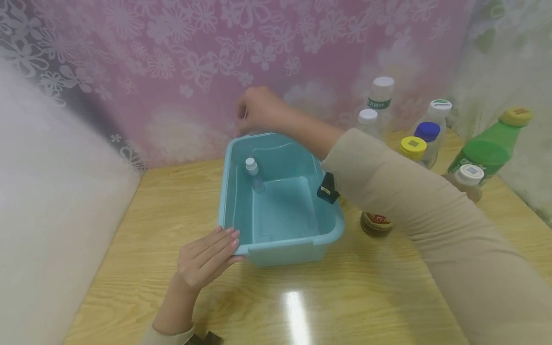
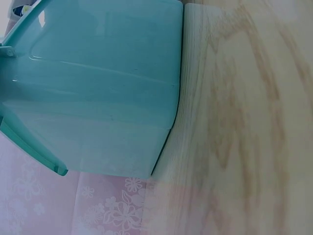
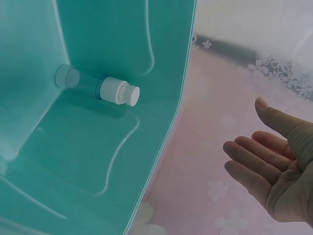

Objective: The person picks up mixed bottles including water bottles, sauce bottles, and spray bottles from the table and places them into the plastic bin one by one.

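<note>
A light blue plastic basin (image 1: pixel 280 247) stands on the wooden table. My left hand (image 1: pixel 209 258) holds its near left corner, fingers over the rim and thumb against the outside. Inside, a small clear bottle with a white cap (image 1: pixel 252 167) stands upright by the left wall; the right wrist view also shows this bottle (image 3: pixel 115 90). Above the far rim is my right hand (image 1: pixel 263 110), its arm reaching across the basin's right side. In the right wrist view that hand (image 3: pixel 279 166) has loosely extended fingers and holds nothing. The left wrist view shows the basin's outer wall (image 2: pixel 112 73), not the hand.
Right of the basin stand several bottles, including a green one with a yellow cap (image 1: pixel 491 148), one with a blue cap (image 1: pixel 427 132) and one with a white cap (image 1: pixel 383 96). A dark jar (image 1: pixel 375 224) sits partly behind my right sleeve. A pink floral wall covering (image 1: pixel 181 96) rises behind.
</note>
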### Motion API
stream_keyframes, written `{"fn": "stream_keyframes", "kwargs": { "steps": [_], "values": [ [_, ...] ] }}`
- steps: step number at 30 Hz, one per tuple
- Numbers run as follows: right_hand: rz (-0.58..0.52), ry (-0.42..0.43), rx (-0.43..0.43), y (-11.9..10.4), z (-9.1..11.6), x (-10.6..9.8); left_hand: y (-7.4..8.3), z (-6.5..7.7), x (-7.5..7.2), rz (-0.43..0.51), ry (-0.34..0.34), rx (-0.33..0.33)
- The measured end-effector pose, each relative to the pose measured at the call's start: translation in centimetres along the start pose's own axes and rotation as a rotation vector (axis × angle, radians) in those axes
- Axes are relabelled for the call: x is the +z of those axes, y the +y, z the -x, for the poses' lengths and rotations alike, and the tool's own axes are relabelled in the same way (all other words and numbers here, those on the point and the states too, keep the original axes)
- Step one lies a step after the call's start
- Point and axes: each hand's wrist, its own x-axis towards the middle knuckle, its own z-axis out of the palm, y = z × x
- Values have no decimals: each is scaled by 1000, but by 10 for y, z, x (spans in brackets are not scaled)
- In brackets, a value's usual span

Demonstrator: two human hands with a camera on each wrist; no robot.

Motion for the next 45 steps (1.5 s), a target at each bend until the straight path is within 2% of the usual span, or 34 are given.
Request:
{"fn": "stream_keyframes", "kwargs": {
  "steps": [7, 14, 19, 22, 26, 32, 39, 45],
  "values": [
    [-7, 13, -55, -2, 24, -1, 1, 1, 2, 9, 16, 4],
    [5, -1, -37, -4, 47, -2, 1, 0, 2, 7, 16, 3],
    [-24, 26, -89, -3, 59, -5, 0, -1, 2, -5, 24, 6],
    [1, 34, -102, -1, 67, -8, -1, -2, 2, -10, 22, 7],
    [25, 47, -84, 3, 78, -10, -1, -3, 2, -15, 21, 8],
    [-2, 61, -56, 9, 94, -11, -1, -2, 2, -24, 23, 10],
    [-4, 117, -72, 13, 114, -13, -1, -2, 2, -10, 24, 4],
    [19, 237, -68, 23, 134, -18, -1, -2, 2, -13, 23, 5]
  ]
}}
